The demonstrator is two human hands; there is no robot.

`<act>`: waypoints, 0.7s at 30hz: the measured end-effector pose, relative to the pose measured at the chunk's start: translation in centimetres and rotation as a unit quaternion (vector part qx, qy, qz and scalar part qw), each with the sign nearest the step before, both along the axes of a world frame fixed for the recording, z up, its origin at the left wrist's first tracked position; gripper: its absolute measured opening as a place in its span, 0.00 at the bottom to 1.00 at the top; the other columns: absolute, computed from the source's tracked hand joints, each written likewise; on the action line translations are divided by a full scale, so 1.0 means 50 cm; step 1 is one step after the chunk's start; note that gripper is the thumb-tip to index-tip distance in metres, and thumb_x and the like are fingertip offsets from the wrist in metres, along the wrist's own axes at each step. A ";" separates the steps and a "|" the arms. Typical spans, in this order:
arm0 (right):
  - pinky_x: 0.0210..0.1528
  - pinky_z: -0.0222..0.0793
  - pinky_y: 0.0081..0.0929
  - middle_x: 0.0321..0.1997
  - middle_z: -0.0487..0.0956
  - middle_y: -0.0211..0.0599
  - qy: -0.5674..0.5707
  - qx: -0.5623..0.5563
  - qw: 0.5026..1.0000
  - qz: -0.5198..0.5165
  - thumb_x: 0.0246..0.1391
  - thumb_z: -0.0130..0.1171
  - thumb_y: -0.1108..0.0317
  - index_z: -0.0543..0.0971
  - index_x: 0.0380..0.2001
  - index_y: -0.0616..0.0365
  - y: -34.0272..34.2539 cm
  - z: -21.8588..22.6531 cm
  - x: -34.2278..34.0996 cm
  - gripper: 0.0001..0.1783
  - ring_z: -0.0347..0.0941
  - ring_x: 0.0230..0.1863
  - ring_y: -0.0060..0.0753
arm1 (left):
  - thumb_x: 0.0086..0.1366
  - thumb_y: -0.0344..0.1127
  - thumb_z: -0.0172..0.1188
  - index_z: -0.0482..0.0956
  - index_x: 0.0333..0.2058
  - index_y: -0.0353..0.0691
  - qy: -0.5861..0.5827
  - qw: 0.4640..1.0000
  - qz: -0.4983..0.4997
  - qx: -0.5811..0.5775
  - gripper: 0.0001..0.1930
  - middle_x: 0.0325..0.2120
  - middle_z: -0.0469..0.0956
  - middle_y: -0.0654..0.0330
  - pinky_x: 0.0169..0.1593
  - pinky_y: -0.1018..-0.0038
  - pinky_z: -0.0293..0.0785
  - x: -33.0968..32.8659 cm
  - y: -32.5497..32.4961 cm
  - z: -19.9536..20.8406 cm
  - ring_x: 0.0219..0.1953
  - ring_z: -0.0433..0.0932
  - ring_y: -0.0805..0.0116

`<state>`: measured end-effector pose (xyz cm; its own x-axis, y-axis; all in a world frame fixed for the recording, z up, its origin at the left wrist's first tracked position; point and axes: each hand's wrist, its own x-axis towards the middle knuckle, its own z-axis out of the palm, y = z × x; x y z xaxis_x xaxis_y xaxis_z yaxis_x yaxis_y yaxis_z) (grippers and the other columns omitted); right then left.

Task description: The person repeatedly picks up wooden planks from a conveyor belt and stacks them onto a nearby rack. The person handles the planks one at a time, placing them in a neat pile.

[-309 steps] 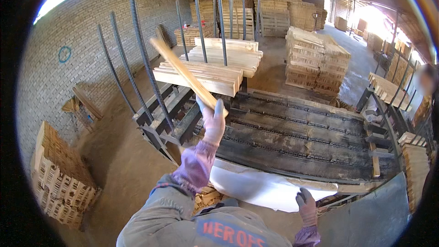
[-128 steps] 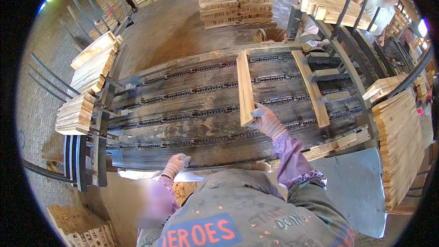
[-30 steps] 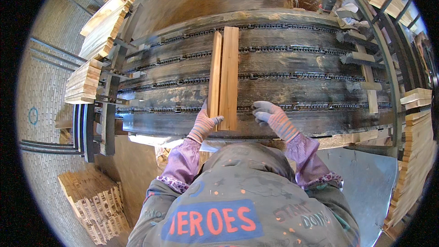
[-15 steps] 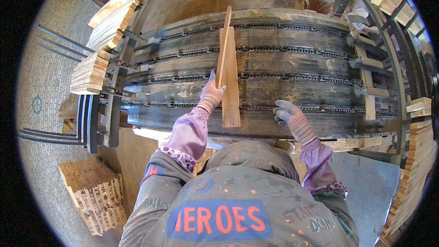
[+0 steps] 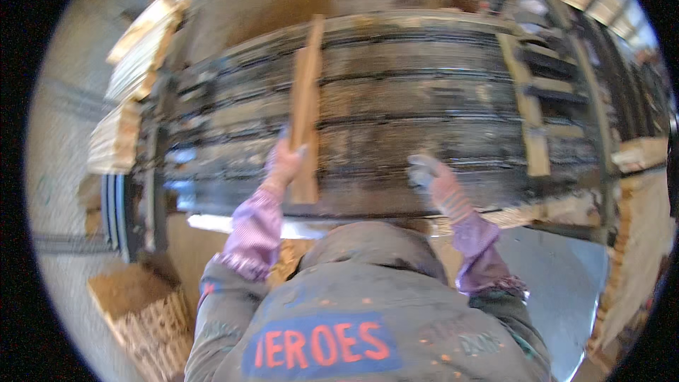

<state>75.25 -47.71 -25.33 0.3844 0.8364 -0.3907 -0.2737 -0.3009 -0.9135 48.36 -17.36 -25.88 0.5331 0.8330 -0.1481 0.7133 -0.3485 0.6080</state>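
My left hand [image 5: 286, 161], in a striped glove with pale fingertips, closes on the near end of a narrow wooden strip [image 5: 310, 92]. The strip lies nearly lengthwise over a wider wooden board [image 5: 305, 187], its far end reaching past the board's. Both rest across a dark conveyor table [image 5: 410, 134] with several chain lines running left to right. My right hand [image 5: 437, 180], gloved alike, hovers near the table's front edge with nothing in it, its fingers loosely bent and apart. Motion blur softens both hands.
Another pale board [image 5: 525, 110] lies across the right end of the conveyor, beside dark brackets. Stacked light boards [image 5: 131, 78] sit on a rack at the left. A wood stack [image 5: 145, 304] stands on the floor at lower left, and more stacked wood [image 5: 622, 240] is at right.
The whole view has swung, shifting everything leftward in the picture. The narrow strip now lies more in line with the board under it. My left hand keeps its hold; my right stays empty.
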 end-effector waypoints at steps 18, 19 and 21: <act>0.77 0.40 0.63 0.78 0.61 0.34 -0.476 -0.520 0.706 -0.062 0.50 0.68 0.36 0.60 0.73 0.28 -0.156 0.007 0.308 0.49 0.44 0.81 0.53 | 0.67 0.33 0.66 0.62 0.70 0.41 -0.295 0.824 -0.061 -0.479 0.35 0.43 0.80 0.57 0.48 0.69 0.81 0.148 -0.263 0.185 0.43 0.82 0.67; 0.77 0.45 0.59 0.75 0.66 0.37 -0.469 -0.469 0.740 -0.107 0.49 0.70 0.38 0.64 0.70 0.32 -0.135 0.029 0.288 0.47 0.52 0.77 0.55 | 0.68 0.33 0.65 0.63 0.69 0.41 -0.302 0.823 -0.062 -0.476 0.34 0.43 0.80 0.57 0.48 0.69 0.81 0.141 -0.261 0.181 0.43 0.82 0.66; 0.68 0.67 0.48 0.62 0.79 0.46 -0.347 -0.163 0.887 -0.257 0.49 0.72 0.43 0.72 0.65 0.48 -0.159 -0.035 0.294 0.43 0.75 0.60 0.60 | 0.68 0.35 0.65 0.64 0.68 0.42 -0.296 0.830 -0.068 -0.467 0.32 0.44 0.81 0.56 0.47 0.67 0.82 0.147 -0.258 0.191 0.43 0.83 0.65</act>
<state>89.97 -55.64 -27.11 0.9245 0.3676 -0.1003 0.1430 -0.5787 -0.8029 55.71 -30.25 -16.31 0.8231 0.4276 -0.3737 0.1852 0.4200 0.8884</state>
